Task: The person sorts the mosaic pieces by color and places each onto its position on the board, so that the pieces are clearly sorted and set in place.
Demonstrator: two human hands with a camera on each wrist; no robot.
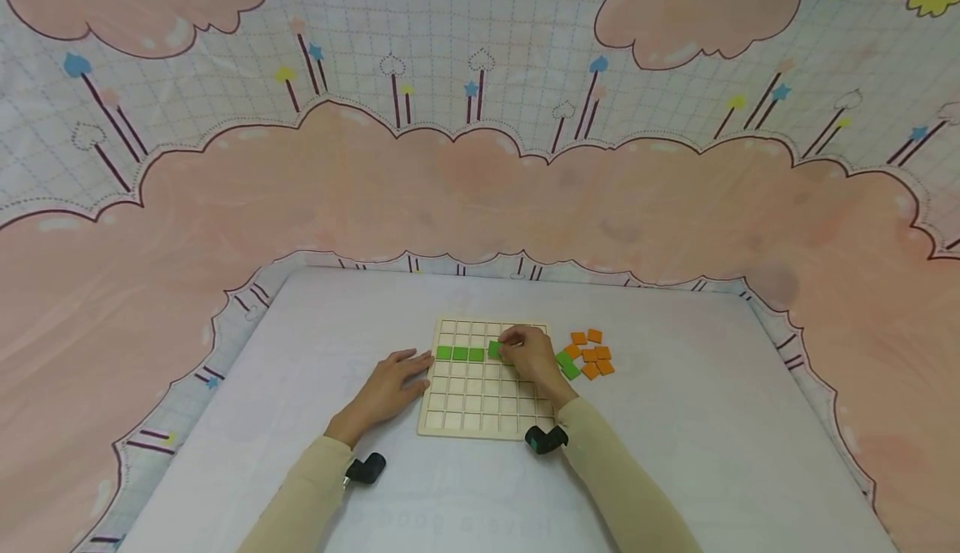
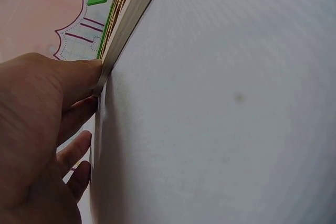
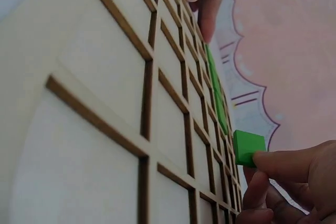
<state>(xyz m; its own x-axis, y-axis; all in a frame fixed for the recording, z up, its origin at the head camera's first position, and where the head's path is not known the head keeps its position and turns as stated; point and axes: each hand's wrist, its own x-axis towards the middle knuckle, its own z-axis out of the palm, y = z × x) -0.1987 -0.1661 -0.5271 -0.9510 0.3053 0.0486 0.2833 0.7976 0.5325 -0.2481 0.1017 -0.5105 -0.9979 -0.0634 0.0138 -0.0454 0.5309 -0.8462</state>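
A wooden grid board (image 1: 472, 404) lies on the white table, with a row of green square tiles (image 1: 461, 354) set in its cells toward the upper left. My right hand (image 1: 532, 357) pinches another green tile (image 3: 249, 148) between thumb and fingers, just above the board and to the right of that row. In the right wrist view the held tile is apart from the grid. My left hand (image 1: 386, 388) rests against the board's left edge, its fingers touching the rim (image 2: 107, 61).
Right of the board lie loose orange tiles (image 1: 602, 353) in a loose cluster, with green tiles (image 1: 570, 369) beside them, partly behind my right hand. The white table (image 1: 697, 419) extends around the board, and a patterned cloth (image 1: 480, 194) hangs behind it.
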